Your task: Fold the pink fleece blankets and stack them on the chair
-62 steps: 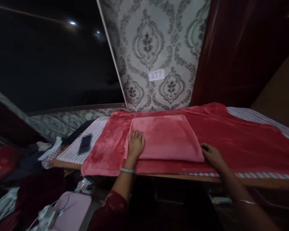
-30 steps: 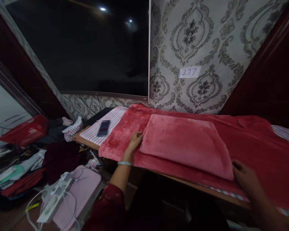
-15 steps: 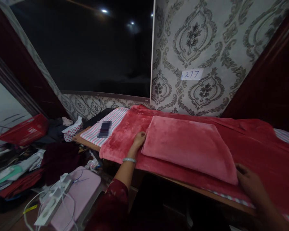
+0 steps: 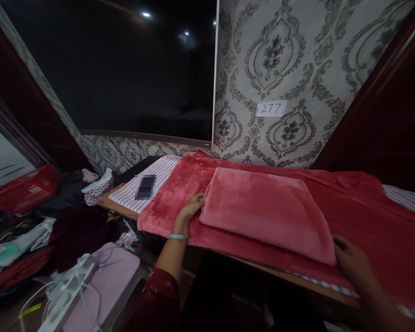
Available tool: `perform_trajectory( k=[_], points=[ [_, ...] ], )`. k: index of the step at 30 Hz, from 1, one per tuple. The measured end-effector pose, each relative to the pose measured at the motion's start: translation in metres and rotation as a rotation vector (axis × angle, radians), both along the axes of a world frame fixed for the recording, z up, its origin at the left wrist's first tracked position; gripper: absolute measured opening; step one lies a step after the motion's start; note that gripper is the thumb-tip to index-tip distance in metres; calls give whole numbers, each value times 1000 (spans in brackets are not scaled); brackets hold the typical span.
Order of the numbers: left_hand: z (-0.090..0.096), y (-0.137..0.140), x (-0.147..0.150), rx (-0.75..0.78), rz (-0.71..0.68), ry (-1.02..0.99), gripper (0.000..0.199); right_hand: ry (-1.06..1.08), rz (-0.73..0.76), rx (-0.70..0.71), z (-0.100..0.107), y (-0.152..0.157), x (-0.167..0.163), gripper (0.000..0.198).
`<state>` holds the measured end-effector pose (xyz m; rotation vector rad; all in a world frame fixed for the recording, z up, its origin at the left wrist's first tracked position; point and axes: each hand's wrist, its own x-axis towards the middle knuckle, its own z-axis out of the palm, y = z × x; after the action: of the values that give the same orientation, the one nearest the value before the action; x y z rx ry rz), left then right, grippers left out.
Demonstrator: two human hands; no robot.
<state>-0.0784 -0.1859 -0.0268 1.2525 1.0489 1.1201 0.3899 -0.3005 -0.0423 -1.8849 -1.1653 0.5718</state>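
A pink plush blanket, folded into a thick rectangle point(image 4: 263, 207), lies on a larger spread of red plush fabric point(image 4: 359, 221). At its left edge is my left hand point(image 4: 192, 205), wearing a pale bangle on the wrist; the fingers are loosely bent, apart, and touch the layered side. My right hand point(image 4: 352, 258) rests against the lower right corner, its thumb and fingers apart and some fingertips hidden by shadow and the fold.
Striped cloth point(image 4: 124, 196) covers the table's left end, with a blurred dark rectangle point(image 4: 145, 186) on it. Behind stand a large black screen point(image 4: 124, 69) and patterned wall. Lower left are a power strip point(image 4: 67, 290), a pink lidded box point(image 4: 114, 272), heaped clothes and a red basket point(image 4: 24, 186).
The view has shifted slightly, moving the scene leftward. My left hand's fingers have loosened from a tighter pinch at the edge. My right hand stays at the corner.
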Motion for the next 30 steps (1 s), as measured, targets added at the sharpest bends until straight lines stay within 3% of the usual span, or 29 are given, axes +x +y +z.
perform_trajectory(
  k=[7,11,18,22,26,30],
  points=[
    [-1,-3,-8,-69,-122,40,41,20,-1,-18,6,-2,-3,40],
    [-8,0,-5,-49,-58,71,35,7,-3,-34,12,-4,-8,40],
    [-10,2,-2,76,107,36,34,35,14,24,5,-2,-5,37],
    [-4,11,4,128,85,49,43,41,-6,13,7,-3,-6,34],
    [-5,17,8,138,68,88,23,49,-3,13,7,-3,-6,35],
    [-8,15,8,118,62,102,21,26,-13,-9,5,-2,-5,35]
  ],
)
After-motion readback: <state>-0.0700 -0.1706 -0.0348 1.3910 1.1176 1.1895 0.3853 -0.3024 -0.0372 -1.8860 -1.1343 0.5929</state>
